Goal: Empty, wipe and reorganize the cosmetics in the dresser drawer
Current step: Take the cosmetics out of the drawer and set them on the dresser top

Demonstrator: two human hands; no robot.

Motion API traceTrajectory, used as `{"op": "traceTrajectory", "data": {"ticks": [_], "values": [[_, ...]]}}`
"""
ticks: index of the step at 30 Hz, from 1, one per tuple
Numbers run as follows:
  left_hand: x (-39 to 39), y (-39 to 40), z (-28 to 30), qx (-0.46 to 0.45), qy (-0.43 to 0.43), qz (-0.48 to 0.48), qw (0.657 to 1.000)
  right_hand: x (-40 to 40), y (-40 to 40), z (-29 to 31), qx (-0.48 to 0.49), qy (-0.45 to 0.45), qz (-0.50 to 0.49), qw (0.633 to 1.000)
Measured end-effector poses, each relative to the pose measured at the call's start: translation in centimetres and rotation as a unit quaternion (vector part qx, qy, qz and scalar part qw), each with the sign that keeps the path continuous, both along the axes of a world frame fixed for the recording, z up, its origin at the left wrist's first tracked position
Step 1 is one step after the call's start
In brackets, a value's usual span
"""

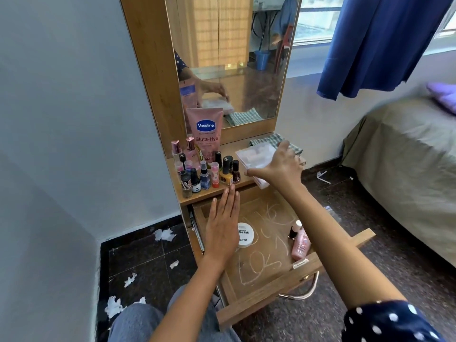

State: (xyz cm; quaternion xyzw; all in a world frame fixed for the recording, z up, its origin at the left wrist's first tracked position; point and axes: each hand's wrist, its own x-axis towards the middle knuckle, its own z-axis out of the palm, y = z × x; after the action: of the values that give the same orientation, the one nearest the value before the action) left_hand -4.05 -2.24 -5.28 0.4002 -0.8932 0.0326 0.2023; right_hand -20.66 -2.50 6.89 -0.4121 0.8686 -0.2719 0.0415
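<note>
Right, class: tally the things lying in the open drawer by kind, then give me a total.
White round tub: 1
Pink bottle: 1
Small black-capped bottle: 1
Total in the drawer: 3

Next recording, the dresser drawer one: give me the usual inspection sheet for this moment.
Surface: dresser top crowded; open drawer shows pale scrawled marks.
Job's things: small bottles and Vaseline tube on the top; white nail polish remover tub, pink bottle and a small dark bottle in the drawer.
Clutter: checked cloth; paper scraps on floor.
Grippers: left hand flat over drawer; right hand on clear plastic box.
Cables: nothing seen.
Surroundings: mirror, bed, blue curtain.
</note>
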Motion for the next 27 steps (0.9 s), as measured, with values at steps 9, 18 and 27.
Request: {"op": "traceTrajectory", "data": {"ticks": [9, 18, 27], "values": [[-0.1, -0.3, 0.0, 0.013, -0.020, 0.019, 1.000, -0.4, -3.2, -2.2, 0.034, 0.053, 0.047, 0.997], [-0.3, -0.5, -0.7, 0.009, -0.006, 0.021, 1.000, 0.2, 3.6, -6.8, -0.208, 0.097, 0.048, 0.972], [-0.3, -0.4, -0.6, 0.014, 0.005, 0.019, 1.000, 1.3, 3.1, -9.7, -0.148, 0.115, 0.126, 0.974]]}}
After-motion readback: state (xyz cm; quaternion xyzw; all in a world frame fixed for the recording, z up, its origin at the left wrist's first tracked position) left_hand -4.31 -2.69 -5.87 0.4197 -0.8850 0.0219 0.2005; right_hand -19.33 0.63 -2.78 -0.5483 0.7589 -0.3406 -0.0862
